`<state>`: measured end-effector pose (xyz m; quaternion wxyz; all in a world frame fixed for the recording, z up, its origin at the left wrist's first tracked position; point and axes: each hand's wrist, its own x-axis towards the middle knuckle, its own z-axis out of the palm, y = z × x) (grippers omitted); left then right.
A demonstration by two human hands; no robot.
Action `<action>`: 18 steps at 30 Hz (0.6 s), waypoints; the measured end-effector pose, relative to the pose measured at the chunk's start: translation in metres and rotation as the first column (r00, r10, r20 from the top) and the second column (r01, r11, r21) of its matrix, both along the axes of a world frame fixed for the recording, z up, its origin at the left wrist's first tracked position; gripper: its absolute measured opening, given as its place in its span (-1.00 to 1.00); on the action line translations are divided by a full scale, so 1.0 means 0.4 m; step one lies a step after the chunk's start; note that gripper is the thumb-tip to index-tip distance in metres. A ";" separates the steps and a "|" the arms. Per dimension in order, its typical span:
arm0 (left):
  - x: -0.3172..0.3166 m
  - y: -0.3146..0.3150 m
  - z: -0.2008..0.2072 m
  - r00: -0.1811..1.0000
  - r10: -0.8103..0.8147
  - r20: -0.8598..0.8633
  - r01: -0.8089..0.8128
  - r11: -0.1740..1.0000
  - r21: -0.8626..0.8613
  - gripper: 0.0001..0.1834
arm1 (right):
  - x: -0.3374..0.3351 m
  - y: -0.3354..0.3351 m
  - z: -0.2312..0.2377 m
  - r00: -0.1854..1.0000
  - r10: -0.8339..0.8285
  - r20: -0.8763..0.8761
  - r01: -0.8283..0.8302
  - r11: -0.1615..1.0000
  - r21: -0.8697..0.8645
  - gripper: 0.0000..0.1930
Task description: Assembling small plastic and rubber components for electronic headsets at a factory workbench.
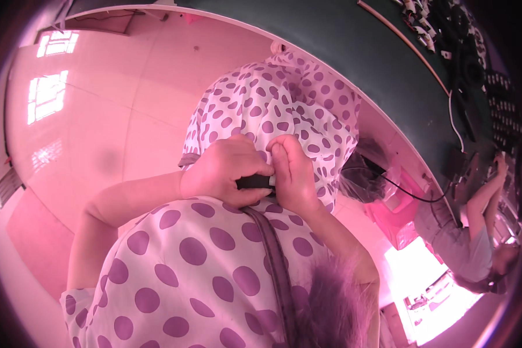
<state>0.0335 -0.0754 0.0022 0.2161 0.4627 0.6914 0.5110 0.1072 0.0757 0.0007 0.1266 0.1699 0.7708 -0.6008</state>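
In front of my waist, my left hand (223, 172) is closed around a small dark object (254, 182), its fingers wrapped over the near and far sides. My right hand (296, 176) meets it from the other side, thumb and fingers pinched together at the object's pale end. Most of the object is covered by my fingers, so its kind cannot be made out. Beneath both hands lies my white dotted garment (194, 250), with a dark trim strip (272, 255) running down its front.
A dark green worktable (307, 40) curves along the upper right, with a heap of small white parts (421, 26) on it. A black cable (409, 191) hangs off its edge near a pink bin (388, 216) and a clear plastic bag (362, 177). Another person (455, 235) works at right.
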 end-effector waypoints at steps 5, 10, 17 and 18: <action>-0.011 0.004 0.036 0.768 0.199 0.609 0.015 0.945 -0.328 -0.72 | -0.003 -0.007 -0.004 0.994 -0.022 -0.103 0.027 0.998 0.049 -0.91; -0.058 -0.046 0.025 0.458 0.044 0.888 0.252 0.951 -0.177 -0.59 | 0.006 -0.007 -0.013 0.985 -0.071 -0.155 0.074 0.997 0.018 -0.88; -0.046 -0.026 0.018 0.535 0.059 0.843 0.339 0.899 -0.278 -0.70 | 0.004 -0.009 -0.003 0.987 -0.047 -0.150 0.050 0.999 0.015 -0.88; -0.038 -0.021 0.021 0.535 0.057 0.843 0.342 0.898 -0.278 -0.70 | 0.001 -0.007 -0.002 0.987 -0.037 -0.157 0.044 0.998 0.044 -0.88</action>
